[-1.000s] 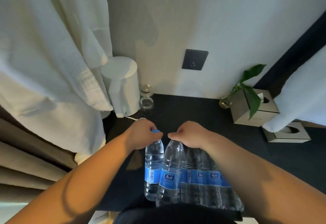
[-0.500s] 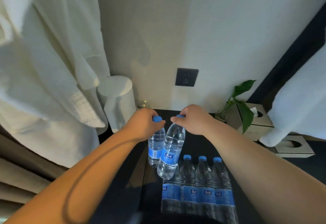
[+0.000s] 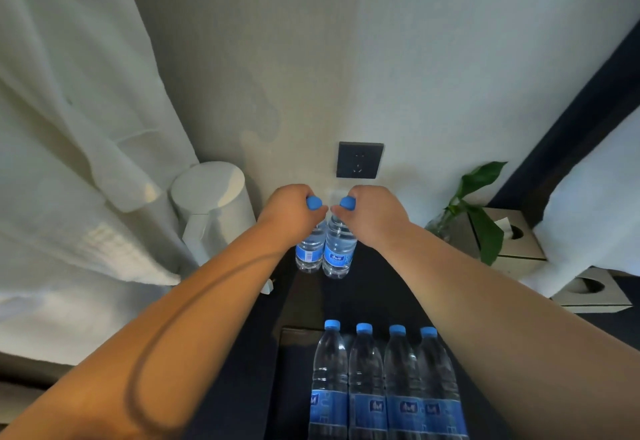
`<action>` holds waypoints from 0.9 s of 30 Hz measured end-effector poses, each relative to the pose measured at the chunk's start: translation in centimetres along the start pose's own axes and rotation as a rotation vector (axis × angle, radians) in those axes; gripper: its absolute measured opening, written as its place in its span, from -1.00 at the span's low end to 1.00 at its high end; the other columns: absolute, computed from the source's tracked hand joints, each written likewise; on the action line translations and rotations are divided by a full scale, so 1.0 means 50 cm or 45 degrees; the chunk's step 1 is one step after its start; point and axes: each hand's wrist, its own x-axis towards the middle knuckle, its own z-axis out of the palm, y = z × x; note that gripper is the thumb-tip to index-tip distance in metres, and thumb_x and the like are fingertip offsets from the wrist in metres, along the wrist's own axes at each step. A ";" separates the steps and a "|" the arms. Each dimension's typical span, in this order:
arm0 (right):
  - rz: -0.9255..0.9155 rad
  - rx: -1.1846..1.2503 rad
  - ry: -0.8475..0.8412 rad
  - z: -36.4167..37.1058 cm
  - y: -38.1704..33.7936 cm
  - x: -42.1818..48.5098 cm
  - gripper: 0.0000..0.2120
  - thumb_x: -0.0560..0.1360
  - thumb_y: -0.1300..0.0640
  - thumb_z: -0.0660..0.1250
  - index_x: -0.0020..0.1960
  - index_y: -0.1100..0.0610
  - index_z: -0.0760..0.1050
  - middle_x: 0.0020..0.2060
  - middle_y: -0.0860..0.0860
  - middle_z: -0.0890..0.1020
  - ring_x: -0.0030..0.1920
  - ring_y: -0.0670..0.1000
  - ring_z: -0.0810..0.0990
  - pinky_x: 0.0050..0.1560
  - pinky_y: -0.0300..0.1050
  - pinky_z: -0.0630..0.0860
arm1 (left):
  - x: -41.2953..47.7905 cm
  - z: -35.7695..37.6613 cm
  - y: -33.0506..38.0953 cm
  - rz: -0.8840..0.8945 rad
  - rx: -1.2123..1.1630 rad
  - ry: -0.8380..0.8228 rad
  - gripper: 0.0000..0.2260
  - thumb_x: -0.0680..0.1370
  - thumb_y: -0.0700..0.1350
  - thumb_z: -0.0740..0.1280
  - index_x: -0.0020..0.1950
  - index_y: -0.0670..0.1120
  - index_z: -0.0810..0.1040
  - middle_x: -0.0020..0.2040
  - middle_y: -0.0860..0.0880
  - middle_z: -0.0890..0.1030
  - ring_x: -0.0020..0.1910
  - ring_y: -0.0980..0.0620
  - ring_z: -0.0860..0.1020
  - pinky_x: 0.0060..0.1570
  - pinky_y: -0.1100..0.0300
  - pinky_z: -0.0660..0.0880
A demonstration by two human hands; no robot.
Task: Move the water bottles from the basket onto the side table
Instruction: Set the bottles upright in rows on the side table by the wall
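My left hand [image 3: 292, 212] grips one clear water bottle [image 3: 309, 252] by its blue-capped neck. My right hand [image 3: 375, 212] grips a second bottle [image 3: 338, 254] the same way. Both bottles stand side by side, upright, at the back of the dark side table [image 3: 377, 297], close to the wall; whether their bases touch the top I cannot tell. Near me, several more blue-capped bottles [image 3: 381, 380] stand in a row inside the dark basket [image 3: 294, 363], whose rim is barely visible.
A white cylindrical appliance [image 3: 214, 211] stands left of the bottles, with a white robe [image 3: 79, 169] hanging beside it. A wall socket [image 3: 360, 159] sits above my hands. A small green plant [image 3: 481, 218] and two tissue boxes [image 3: 512, 242] occupy the right.
Both hands lifted one bottle each out of the basket row and carried them forward to the back of the side table. The camera view tilted upward.
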 end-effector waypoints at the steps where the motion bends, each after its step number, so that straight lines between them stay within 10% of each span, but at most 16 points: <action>1: 0.001 -0.005 0.010 0.003 0.001 0.009 -0.71 0.58 -0.18 0.37 -0.08 0.05 0.52 -0.29 -0.05 0.50 -0.23 0.00 0.53 -0.25 -0.14 0.36 | 0.010 0.001 0.000 -0.001 -0.007 0.011 -0.86 0.56 0.01 0.44 -0.05 -0.04 0.59 -0.17 -0.04 0.62 -0.17 -0.02 0.59 -0.23 0.15 0.46; 21: 0.107 0.072 -0.125 0.066 0.017 0.019 -0.59 0.63 -0.13 0.34 0.34 0.11 0.43 0.08 0.08 0.65 0.03 0.11 0.63 0.02 0.09 0.63 | 0.046 0.039 -0.052 -0.015 0.104 -0.009 -0.73 0.62 0.07 0.37 0.17 -0.11 0.55 0.03 -0.10 0.63 -0.01 -0.11 0.59 -0.02 0.04 0.51; 27: 0.202 0.078 -0.246 0.099 0.062 -0.033 -0.60 0.60 -0.12 0.35 0.33 0.06 0.42 -0.02 0.01 0.62 -0.14 -0.02 0.58 -0.28 -0.11 0.47 | -0.007 0.070 -0.080 -0.182 0.120 -0.088 -0.77 0.59 0.15 0.32 0.05 0.01 0.49 -0.05 -0.03 0.57 -0.15 -0.04 0.57 -0.14 0.09 0.53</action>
